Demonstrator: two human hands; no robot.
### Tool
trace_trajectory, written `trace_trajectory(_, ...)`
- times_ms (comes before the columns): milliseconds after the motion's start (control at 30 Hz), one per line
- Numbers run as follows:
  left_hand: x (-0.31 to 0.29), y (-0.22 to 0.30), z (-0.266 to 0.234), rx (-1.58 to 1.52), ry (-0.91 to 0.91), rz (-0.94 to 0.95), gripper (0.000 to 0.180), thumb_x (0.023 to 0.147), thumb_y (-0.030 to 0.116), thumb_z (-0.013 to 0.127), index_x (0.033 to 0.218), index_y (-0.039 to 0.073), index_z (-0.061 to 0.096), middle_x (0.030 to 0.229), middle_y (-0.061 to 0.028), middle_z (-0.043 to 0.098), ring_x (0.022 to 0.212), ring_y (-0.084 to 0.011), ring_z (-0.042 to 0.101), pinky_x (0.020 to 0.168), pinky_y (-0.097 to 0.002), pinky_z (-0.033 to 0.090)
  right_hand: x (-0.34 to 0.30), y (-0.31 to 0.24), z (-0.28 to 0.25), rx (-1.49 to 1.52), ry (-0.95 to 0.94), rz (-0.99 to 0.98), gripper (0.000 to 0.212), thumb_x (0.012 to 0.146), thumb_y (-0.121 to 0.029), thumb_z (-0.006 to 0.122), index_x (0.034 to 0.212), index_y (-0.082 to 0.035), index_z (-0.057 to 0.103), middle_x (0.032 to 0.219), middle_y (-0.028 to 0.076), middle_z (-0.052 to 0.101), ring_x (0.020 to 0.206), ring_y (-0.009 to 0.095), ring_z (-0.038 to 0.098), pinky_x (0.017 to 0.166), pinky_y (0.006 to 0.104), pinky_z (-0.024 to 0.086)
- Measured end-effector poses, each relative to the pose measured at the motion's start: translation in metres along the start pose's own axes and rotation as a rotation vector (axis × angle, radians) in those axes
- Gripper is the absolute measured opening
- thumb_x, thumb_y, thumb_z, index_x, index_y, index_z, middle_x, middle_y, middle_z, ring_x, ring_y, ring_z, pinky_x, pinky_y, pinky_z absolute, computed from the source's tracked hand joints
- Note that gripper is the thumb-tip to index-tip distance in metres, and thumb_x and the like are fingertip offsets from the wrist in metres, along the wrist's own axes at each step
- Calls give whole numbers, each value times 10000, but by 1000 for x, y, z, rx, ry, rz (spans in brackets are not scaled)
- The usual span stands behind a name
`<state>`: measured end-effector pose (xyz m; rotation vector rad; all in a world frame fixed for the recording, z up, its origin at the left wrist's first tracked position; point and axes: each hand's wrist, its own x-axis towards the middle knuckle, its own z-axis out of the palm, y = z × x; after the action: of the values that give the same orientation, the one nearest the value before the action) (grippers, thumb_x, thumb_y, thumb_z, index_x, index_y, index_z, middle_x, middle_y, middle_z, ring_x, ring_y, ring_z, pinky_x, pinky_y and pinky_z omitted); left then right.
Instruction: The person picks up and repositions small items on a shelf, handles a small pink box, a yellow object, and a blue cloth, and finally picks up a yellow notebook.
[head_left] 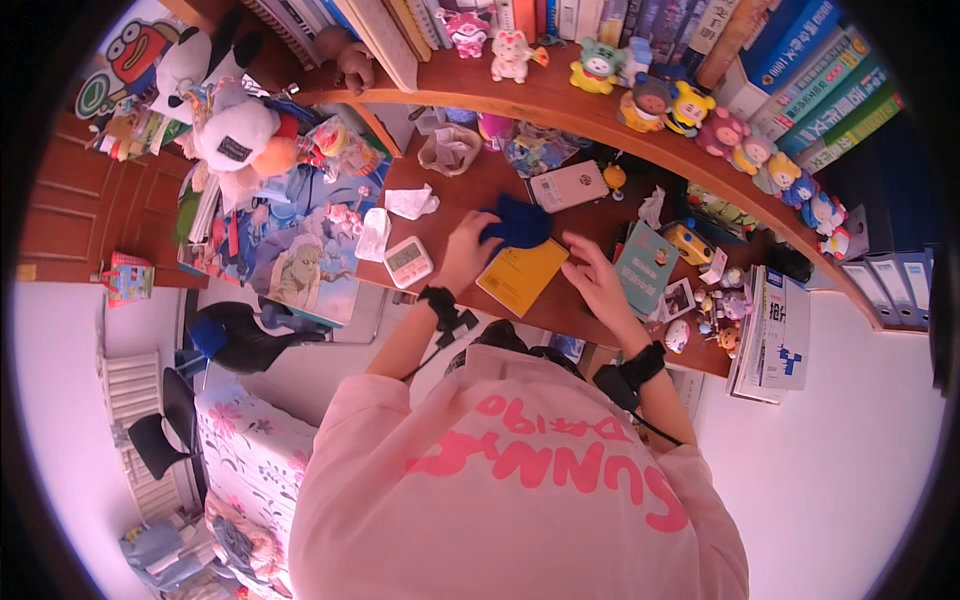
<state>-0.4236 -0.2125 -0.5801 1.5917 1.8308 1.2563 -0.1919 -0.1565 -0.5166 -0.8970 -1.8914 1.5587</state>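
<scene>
A dark blue cloth [520,222] lies bunched over the far end of a yellow notebook [522,280] on the brown desk. My left hand [468,250] has its fingers closed on the cloth's left edge. Beside the notebook's right edge is my right hand [597,282], its fingers stretched out and apart with nothing in them. Whether its fingertips touch the notebook, I cannot tell. Both wrists wear black bands with small devices. The cloth hides the notebook's far edge.
A white digital timer [408,262] sits left of my left hand, near crumpled tissues [411,202]. Right of the notebook lie a green book [643,268] and small figurines [728,308]. Behind are a pale box [569,187] and an overhanging shelf [440,88] of books and toys.
</scene>
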Motion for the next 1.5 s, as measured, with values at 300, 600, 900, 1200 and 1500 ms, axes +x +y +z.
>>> trace_trajectory(300, 3, 68, -5, -468, -203, 69, 385, 767, 105, 668, 1093, 9, 487, 973, -106, 538, 924, -193, 551, 794, -304, 448, 60, 3, 42, 24, 417, 55, 350, 893, -275, 502, 835, 58, 593, 663, 77, 590, 633, 115, 528, 589, 288, 428)
trace_trajectory(600, 8, -18, -2, 68, -492, 70, 791, 608, 262, 773, 1270, 66, 389, 1287, -159, 406, 1205, -319, 387, 989, -433, 327, 14, -7, -26, 138, 784, 101, 396, 928, -344, 453, 739, -16, 568, 626, -27, 441, 593, 78, 388, 566, 224, 338)
trace_trajectory(900, 11, -20, 14, 347, -896, 403, 1100, 490, 377, 812, 1395, 171, 221, 1451, -145, 155, 1342, -319, 157, 1031, -555, 185, -37, -16, -39, 613, 965, 278, 300, 897, -334, 526, 858, -45, 597, 772, -23, 518, 717, 57, 474, 648, 203, 381)
trace_trajectory(1200, -13, -9, 11, 459, -923, 418, 1084, 500, 376, 806, 1388, 133, 234, 1448, -138, 181, 1343, -293, 169, 1040, -552, 157, -25, -21, -31, 496, 841, 251, 308, 895, -320, 527, 893, -21, 600, 803, -19, 548, 750, 60, 504, 669, 202, 404)
trace_trajectory(1500, -52, -17, -4, 387, -576, 65, 1046, 541, 398, 778, 1384, 85, 243, 1457, -101, 187, 1349, -275, 163, 1032, -593, 131, 31, 35, 37, -294, 220, -43, 280, 755, -223, 681, 985, -67, 646, 898, 70, 597, 801, 213, 564, 720, 284, 449)
